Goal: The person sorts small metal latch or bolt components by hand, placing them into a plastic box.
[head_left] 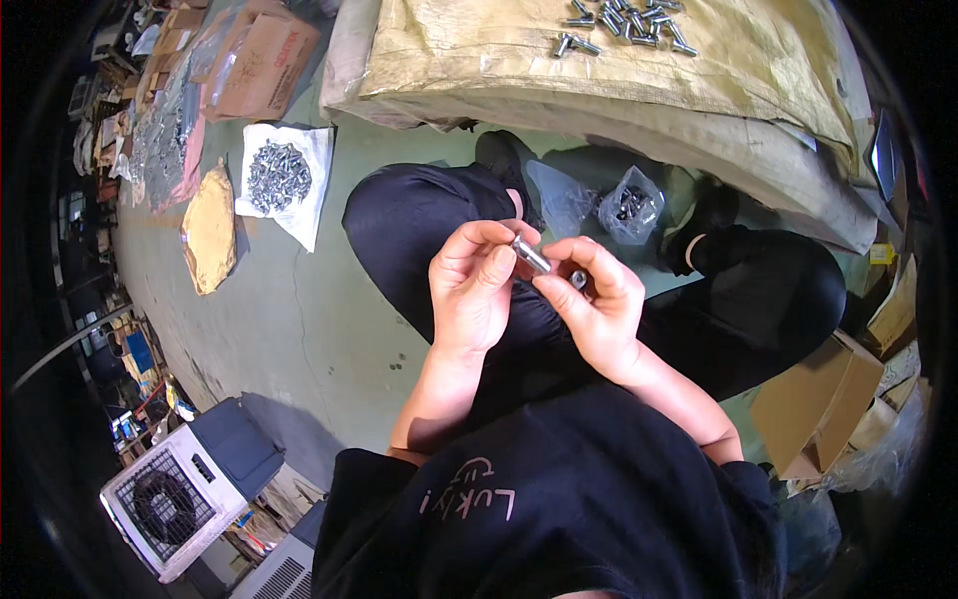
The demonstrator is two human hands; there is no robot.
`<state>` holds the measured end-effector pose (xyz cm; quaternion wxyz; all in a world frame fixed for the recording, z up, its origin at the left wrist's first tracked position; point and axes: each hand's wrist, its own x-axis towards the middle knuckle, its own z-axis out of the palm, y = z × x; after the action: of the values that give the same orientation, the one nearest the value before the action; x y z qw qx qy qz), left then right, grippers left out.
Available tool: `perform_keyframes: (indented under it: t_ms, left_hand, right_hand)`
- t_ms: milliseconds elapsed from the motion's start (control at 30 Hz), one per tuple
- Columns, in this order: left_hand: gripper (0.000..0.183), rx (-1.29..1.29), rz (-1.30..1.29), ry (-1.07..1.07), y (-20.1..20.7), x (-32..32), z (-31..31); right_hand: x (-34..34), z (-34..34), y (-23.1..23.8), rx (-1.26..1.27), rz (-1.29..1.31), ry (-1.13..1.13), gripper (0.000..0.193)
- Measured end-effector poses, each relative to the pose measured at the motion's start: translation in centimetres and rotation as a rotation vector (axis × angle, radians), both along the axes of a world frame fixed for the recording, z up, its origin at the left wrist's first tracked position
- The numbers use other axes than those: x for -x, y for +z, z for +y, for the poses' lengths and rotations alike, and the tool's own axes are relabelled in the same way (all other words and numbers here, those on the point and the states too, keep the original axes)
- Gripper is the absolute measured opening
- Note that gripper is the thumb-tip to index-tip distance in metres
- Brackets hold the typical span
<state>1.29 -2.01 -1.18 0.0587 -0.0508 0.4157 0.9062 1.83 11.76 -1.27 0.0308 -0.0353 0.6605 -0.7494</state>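
My left hand is closed, its thumb and fingers pinching the headed end of a shiny metal bolt. The bolt lies slantwise between my two hands in front of my lap. My right hand is closed too, with thumb and forefinger at the bolt's lower end. A second metal piece, seen end-on, sits inside the curled fingers of my right hand; most of it is hidden. Similar shiny bolts lie in a loose group on the yellowish sheet covering the raised surface ahead of me.
Between my feet rests a clear plastic bag of dark metal parts. To the left, a white sheet bears a heap of small metal parts, near a cardboard box. A fan unit stands lower left; an open carton is at right.
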Motion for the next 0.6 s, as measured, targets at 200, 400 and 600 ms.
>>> perform_keyframes:
  t_ms: [200,400,600]
  left_hand:
    - [0.018,0.065,0.072,-0.008,-0.1,-0.2,0.1]
    - [0.023,0.251,0.094,0.036,0.2,-0.1,0.6]
    - [0.022,0.428,0.108,0.071,0.2,-0.3,0.5]
  right_hand:
    - [0.0,0.0,-0.8,0.479,-0.367,-0.024,0.021]
    - [0.0,0.2,-0.7,0.477,-0.297,-0.052,0.02]
    - [0.1,0.3,-0.6,0.334,-0.203,-0.05,0.017]
